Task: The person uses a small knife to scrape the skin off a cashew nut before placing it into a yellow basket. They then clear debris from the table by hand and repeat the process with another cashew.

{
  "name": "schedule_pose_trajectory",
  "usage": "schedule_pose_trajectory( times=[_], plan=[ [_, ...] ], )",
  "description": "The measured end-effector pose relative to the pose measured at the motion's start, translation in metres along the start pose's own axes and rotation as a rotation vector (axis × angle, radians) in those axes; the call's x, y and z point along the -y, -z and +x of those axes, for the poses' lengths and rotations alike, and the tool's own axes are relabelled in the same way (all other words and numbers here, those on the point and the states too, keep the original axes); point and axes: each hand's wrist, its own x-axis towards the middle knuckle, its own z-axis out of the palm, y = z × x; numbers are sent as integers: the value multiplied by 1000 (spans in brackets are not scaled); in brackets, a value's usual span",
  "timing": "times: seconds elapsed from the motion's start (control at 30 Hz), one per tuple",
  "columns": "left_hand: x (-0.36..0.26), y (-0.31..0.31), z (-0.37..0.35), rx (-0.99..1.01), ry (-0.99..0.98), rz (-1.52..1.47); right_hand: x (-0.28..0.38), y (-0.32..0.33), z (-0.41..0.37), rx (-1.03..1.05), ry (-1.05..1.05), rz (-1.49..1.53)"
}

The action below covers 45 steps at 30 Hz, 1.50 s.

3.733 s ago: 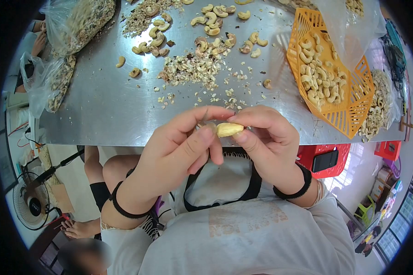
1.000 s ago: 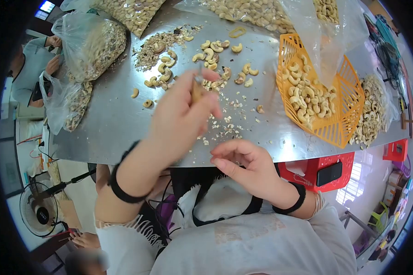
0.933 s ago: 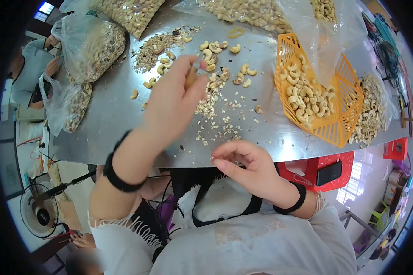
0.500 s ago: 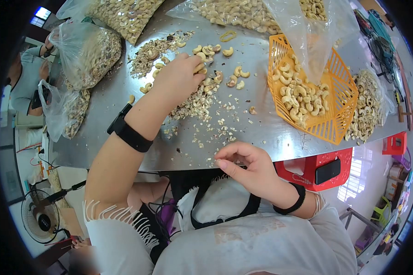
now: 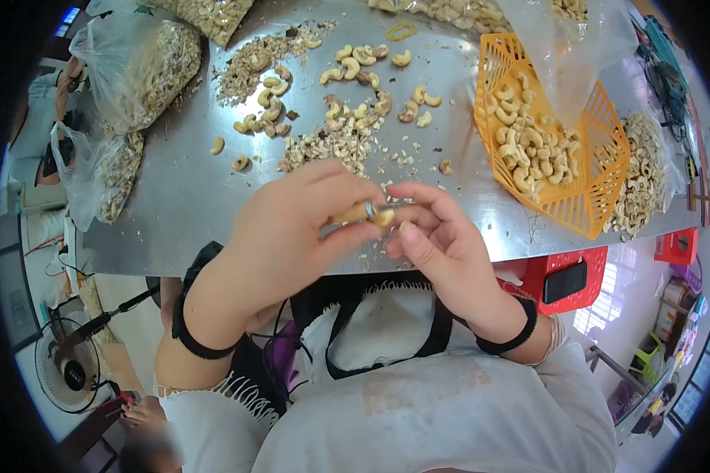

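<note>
My left hand (image 5: 300,225) is closed around a small tool with a wooden handle (image 5: 350,214) and a metal collar, like a small knife. Its short metal end points toward my right hand (image 5: 442,244). A pale cashew (image 5: 383,217) sits at that tip, between the two hands. Curled fingers and thumb of my right hand meet it there, partly hiding the blade. Beyond my hands, loose cashews (image 5: 360,55) lie on the metal table (image 5: 173,213), near a heap of pale peelings (image 5: 327,150).
An orange basket (image 5: 599,150) with cashews and a plastic bag stands at right, beside a pile of cashews (image 5: 643,181). Filled plastic bags (image 5: 162,75) line the left. A phone (image 5: 565,281) lies on a red stool (image 5: 596,288) below the table edge. Another person (image 5: 43,110) is at far left.
My left hand has come back from the loose cashews toward my body and now meets my right hand. The wooden-handled tool and a cashew now show between them.
</note>
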Motion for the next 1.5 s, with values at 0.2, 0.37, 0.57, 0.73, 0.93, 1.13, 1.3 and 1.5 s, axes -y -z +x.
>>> schedule_pose_trajectory(
  times=[0.2, 0.37, 0.57, 0.73, 0.93, 1.13, 1.3, 1.5],
  plan=[
    [-9, -4, -13, 65, 8, -66, 1, 0, -2, 154, -80, 126],
    [-9, -8, -17, 71, 13, -134, -2, 4, -1, 180, -100, 174],
    [-9, -13, -28, 11, 125, -238, -2, 5, -2, 138, 51, 187],
    [-14, -16, -32, -5, 158, -282, 1, 6, -3, 147, 170, 89],
    [-17, -11, -30, 75, 83, -177, -1, 6, -4, 152, 250, -23],
    [-17, -10, -34, 108, 78, -297, 0, 5, -6, 171, 309, -96],
    [-17, -5, -33, 179, 106, -360, 1, 4, -7, 164, 389, -203],
    [-12, -10, -32, 90, -77, -146, 0, 3, -6, 91, 474, -317]
  ],
)
